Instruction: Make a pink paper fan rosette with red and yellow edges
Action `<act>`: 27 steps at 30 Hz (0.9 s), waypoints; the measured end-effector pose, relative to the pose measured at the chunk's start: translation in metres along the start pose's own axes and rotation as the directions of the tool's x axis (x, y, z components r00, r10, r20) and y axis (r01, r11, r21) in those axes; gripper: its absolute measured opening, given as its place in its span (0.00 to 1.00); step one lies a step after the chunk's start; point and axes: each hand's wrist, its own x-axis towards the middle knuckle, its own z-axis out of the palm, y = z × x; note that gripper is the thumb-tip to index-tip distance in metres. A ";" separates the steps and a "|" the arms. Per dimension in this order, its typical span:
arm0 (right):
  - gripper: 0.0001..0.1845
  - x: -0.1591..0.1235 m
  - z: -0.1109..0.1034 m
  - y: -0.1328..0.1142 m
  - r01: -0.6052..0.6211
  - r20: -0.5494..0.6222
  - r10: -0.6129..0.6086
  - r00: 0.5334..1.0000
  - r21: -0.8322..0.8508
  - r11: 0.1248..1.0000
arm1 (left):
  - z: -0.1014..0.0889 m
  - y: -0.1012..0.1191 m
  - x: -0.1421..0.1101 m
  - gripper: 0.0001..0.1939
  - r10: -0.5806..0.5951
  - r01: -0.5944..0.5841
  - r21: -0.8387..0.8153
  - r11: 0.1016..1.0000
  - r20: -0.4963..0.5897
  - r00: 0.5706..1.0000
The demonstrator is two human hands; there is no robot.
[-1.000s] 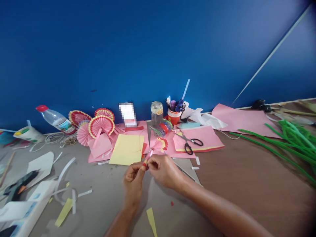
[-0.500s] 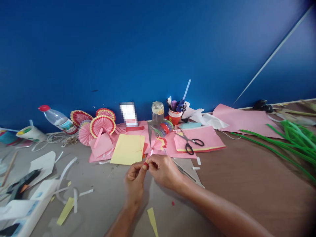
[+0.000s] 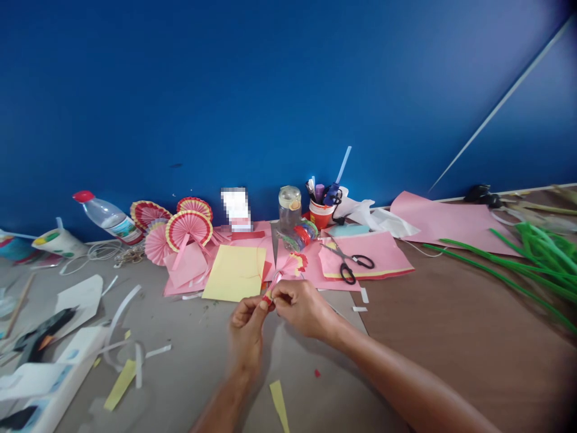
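My left hand (image 3: 247,322) pinches the near end of a folded pink paper fan (image 3: 292,266) with red and yellow edging, between thumb and forefinger. Close against it, my right hand (image 3: 303,308) has its fingertips pressed together at the same end; the exact spot under those fingers is hidden. The fan's far end spreads over pink paper just beyond my hands. A yellow paper sheet (image 3: 234,273) lies left of the fan. Black-handled scissors (image 3: 354,261) rest open on layered pink paper (image 3: 387,255) to the right.
Finished rosette fans (image 3: 189,231) stand at the back left beside a tilted plastic bottle (image 3: 110,218). A jar (image 3: 289,207) and a cup of pens (image 3: 321,213) stand by the blue wall. Green stems (image 3: 541,258) lie right; a glue gun (image 3: 42,337) and power strip (image 3: 67,373) lie left.
My right hand's fingers have shifted slightly at the fan's pinched end. The left hand keeps its pinch, and the view has moved a little.
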 end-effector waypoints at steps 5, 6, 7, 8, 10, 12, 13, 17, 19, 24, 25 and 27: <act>0.09 0.001 0.000 0.001 -0.001 0.001 0.001 1.000 0.029 1.000 | 0.003 0.003 -0.001 0.13 -0.029 0.028 -0.066 0.997 -0.018 0.999; 0.09 0.001 0.000 0.000 -0.002 0.000 0.002 1.000 0.032 0.999 | 0.004 0.004 -0.002 0.13 -0.036 0.034 -0.082 0.996 -0.021 0.999; 0.09 0.001 0.000 0.000 -0.003 -0.002 0.003 1.000 0.034 0.999 | 0.005 0.005 -0.001 0.13 -0.041 0.039 -0.096 0.995 -0.021 0.999; 0.09 0.001 0.000 0.000 -0.003 -0.003 0.003 1.000 0.036 0.999 | 0.005 0.005 -0.001 0.13 -0.047 0.044 -0.109 0.993 -0.020 0.999; 0.09 0.001 0.000 0.000 -0.005 -0.003 0.005 1.000 0.045 0.999 | 0.006 0.006 -0.001 0.13 -0.055 0.053 -0.130 0.990 -0.009 0.998; 0.08 0.000 -0.001 -0.001 -0.008 0.001 0.008 1.000 0.061 0.998 | 0.006 0.006 0.000 0.13 -0.063 0.063 -0.156 0.986 0.001 0.998; 0.08 0.000 -0.001 -0.001 -0.009 0.002 0.009 1.000 0.074 0.997 | 0.006 0.006 0.001 0.13 -0.069 0.069 -0.170 0.983 0.005 0.998; 0.08 0.001 -0.003 0.000 -0.027 0.010 0.026 1.000 0.105 0.994 | 0.004 0.007 0.002 0.12 -0.080 0.083 -0.200 0.976 0.021 0.997; 0.08 0.000 -0.003 -0.001 -0.039 0.012 0.038 0.999 0.098 0.994 | 0.004 0.007 0.002 0.11 -0.073 0.076 -0.202 0.976 0.025 0.997; 0.10 -0.004 0.003 -0.004 0.031 -0.039 -0.037 0.999 -0.162 0.986 | 0.005 0.006 0.001 0.11 -0.048 0.049 -0.171 0.984 0.011 0.999; 0.10 -0.005 0.004 -0.005 0.055 -0.059 -0.071 0.996 -0.247 0.968 | 0.006 0.006 0.001 0.11 -0.042 0.042 -0.161 0.986 0.004 0.999; 0.09 -0.007 0.006 -0.005 0.102 -0.078 -0.143 0.987 -0.392 0.914 | 0.006 0.005 0.001 0.12 -0.027 0.026 -0.138 0.990 -0.007 1.000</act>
